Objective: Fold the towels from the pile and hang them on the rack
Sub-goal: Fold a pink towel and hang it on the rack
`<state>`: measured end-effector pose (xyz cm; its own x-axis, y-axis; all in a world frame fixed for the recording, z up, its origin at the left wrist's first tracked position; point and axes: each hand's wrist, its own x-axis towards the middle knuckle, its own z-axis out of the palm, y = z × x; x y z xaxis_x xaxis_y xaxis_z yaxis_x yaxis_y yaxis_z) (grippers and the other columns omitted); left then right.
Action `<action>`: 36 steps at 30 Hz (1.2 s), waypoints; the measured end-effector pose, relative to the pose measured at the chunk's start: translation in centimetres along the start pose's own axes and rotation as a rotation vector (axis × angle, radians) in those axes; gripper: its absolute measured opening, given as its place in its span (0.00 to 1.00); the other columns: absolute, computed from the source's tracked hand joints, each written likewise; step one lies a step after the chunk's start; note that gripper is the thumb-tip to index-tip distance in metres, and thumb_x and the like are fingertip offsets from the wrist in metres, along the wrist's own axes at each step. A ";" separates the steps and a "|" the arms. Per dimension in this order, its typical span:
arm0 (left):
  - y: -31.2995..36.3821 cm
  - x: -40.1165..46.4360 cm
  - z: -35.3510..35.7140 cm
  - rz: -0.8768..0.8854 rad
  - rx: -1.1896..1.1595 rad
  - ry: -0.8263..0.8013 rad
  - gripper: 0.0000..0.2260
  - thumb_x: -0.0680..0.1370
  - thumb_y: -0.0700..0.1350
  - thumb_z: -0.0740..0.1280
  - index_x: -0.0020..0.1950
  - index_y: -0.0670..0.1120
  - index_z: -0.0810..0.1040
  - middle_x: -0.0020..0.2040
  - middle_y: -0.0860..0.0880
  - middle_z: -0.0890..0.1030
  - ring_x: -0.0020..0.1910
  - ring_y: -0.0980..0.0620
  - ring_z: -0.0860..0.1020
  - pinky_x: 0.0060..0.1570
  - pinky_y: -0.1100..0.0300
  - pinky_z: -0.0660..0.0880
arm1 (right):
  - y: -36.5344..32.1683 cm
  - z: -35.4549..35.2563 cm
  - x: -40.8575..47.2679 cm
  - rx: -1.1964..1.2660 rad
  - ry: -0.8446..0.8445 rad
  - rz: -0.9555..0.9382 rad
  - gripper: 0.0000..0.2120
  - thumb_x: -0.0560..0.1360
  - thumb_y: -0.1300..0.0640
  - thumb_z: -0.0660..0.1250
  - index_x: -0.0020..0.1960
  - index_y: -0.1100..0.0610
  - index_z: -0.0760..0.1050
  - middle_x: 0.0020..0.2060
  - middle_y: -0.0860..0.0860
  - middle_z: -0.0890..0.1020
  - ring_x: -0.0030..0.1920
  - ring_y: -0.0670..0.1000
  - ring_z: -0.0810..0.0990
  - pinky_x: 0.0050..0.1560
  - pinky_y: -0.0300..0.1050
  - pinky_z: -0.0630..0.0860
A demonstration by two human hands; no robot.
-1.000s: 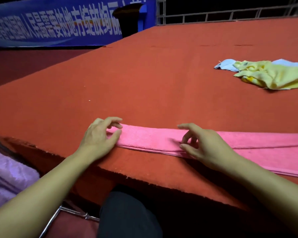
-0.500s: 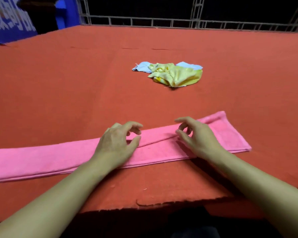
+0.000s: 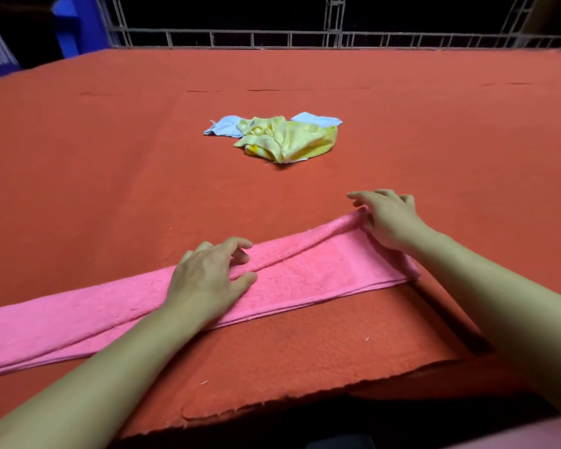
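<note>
A: Right hand (image 3: pixel 390 222) now sits at the pink towel's (image 3: pixel 308 273) right end, in the right middle of the frame, with fingers curled onto the short edge as if pinching it. Half a second back that hand was nearer the strip's middle and the end lay flat and exposed.

B: And the left hand (image 3: pixel 209 280)?

A: It rests palm-down on the strip near the frame's centre, fingers spread and lightly bent, thumb flat on the cloth, gripping nothing. It has barely shifted along the towel.

B: So what does that mean for the job?

A: Judging by the layered edges, the lengthwise fold is already made. With one hand pinning the middle and the other on the end, the crosswise fold looks ready to begin. Hanging is not yet started, and no rack can be picked out for certain in this view.

B: How does the towel lie?

A: Flat on the red worktop (image 3: pixel 110 163) as a long narrow band. Its long axis runs from the lower left edge of the frame up toward the right middle. The yellow towel (image 3: pixel 289 140) and light blue towel (image 3: pixel 225 126) wait crumpled, well apart, upper centre.
</note>
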<state>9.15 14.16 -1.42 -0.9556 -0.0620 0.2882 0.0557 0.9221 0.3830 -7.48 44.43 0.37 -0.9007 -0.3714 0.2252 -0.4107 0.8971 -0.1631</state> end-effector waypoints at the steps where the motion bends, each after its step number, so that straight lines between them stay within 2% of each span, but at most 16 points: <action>1: 0.1 0.1 -0.1 -0.002 0.020 -0.008 0.20 0.74 0.57 0.71 0.64 0.60 0.71 0.53 0.65 0.80 0.56 0.56 0.73 0.56 0.57 0.66 | 0.1 -0.2 0.3 -0.018 -0.016 -0.012 0.24 0.78 0.59 0.57 0.72 0.43 0.66 0.61 0.42 0.79 0.69 0.52 0.67 0.60 0.54 0.60; 4: 0.2 0.0 -0.4 -0.005 0.050 -0.027 0.19 0.74 0.56 0.71 0.64 0.60 0.71 0.53 0.65 0.80 0.57 0.55 0.74 0.57 0.56 0.67 | 0.6 -0.8 0.8 -0.087 -0.042 -0.048 0.24 0.76 0.59 0.60 0.70 0.45 0.68 0.55 0.42 0.81 0.63 0.53 0.72 0.58 0.54 0.60; 8: 0.0 0.0 -0.8 0.022 0.080 -0.004 0.17 0.76 0.52 0.70 0.64 0.59 0.73 0.49 0.64 0.79 0.53 0.53 0.75 0.56 0.55 0.68 | 1.3 -1.5 0.4 -0.008 0.065 -0.081 0.26 0.73 0.63 0.64 0.68 0.46 0.70 0.51 0.42 0.82 0.59 0.53 0.73 0.54 0.50 0.58; 11: 0.0 -0.4 -1.3 0.073 0.047 0.047 0.16 0.76 0.48 0.70 0.63 0.56 0.75 0.45 0.63 0.79 0.47 0.51 0.76 0.53 0.52 0.71 | 1.8 -2.6 -1.3 0.168 0.146 -0.015 0.22 0.77 0.60 0.65 0.68 0.45 0.70 0.50 0.39 0.81 0.60 0.52 0.73 0.58 0.52 0.62; 14: -0.1 -1.1 -1.6 0.131 0.000 0.068 0.17 0.75 0.47 0.72 0.62 0.56 0.75 0.42 0.65 0.78 0.43 0.53 0.75 0.50 0.51 0.74 | 2.4 -2.7 -3.8 0.240 0.186 -0.021 0.22 0.75 0.60 0.67 0.66 0.45 0.72 0.45 0.36 0.80 0.57 0.52 0.73 0.59 0.53 0.63; 18: 0.1 -2.5 -1.9 0.144 -0.139 0.087 0.19 0.73 0.45 0.74 0.60 0.58 0.75 0.40 0.65 0.80 0.41 0.57 0.75 0.45 0.53 0.75 | 3.3 -2.2 -7.5 0.296 0.189 -0.023 0.23 0.72 0.60 0.71 0.65 0.45 0.74 0.41 0.32 0.79 0.54 0.49 0.74 0.61 0.57 0.68; 20: 0.0 -3.1 -2.1 0.162 -0.166 0.084 0.19 0.72 0.45 0.75 0.60 0.59 0.75 0.41 0.64 0.81 0.42 0.59 0.75 0.44 0.55 0.75 | 3.7 -2.1 -9.0 0.330 0.192 -0.012 0.24 0.72 0.60 0.72 0.64 0.45 0.74 0.41 0.31 0.80 0.52 0.48 0.73 0.61 0.59 0.69; 25: -0.1 -4.5 -2.5 0.171 -0.163 0.048 0.19 0.73 0.45 0.75 0.59 0.61 0.75 0.48 0.66 0.79 0.43 0.59 0.76 0.44 0.55 0.76 | 3.7 -1.9 -11.8 0.352 0.219 -0.053 0.24 0.71 0.62 0.73 0.63 0.45 0.74 0.43 0.34 0.82 0.49 0.47 0.73 0.57 0.51 0.71; 30: -0.3 -5.6 -1.7 0.190 -0.174 -0.001 0.21 0.71 0.42 0.76 0.56 0.62 0.75 0.48 0.68 0.79 0.43 0.60 0.78 0.46 0.56 0.77 | 4.0 -1.2 -13.2 0.300 0.172 -0.072 0.23 0.72 0.60 0.71 0.64 0.45 0.74 0.44 0.30 0.79 0.50 0.45 0.71 0.57 0.56 0.73; 36: -0.5 -6.1 -1.1 0.191 -0.199 0.004 0.21 0.71 0.41 0.77 0.57 0.62 0.76 0.48 0.67 0.80 0.45 0.60 0.79 0.50 0.55 0.78 | 3.2 -1.6 -13.6 0.276 0.165 -0.078 0.20 0.73 0.56 0.67 0.65 0.45 0.73 0.47 0.34 0.81 0.52 0.46 0.72 0.60 0.59 0.71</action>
<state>15.28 13.69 -2.37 -0.9210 0.1041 0.3753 0.2912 0.8239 0.4861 3.71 52.75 -1.72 -0.8391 -0.3725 0.3963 -0.5208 0.7603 -0.3882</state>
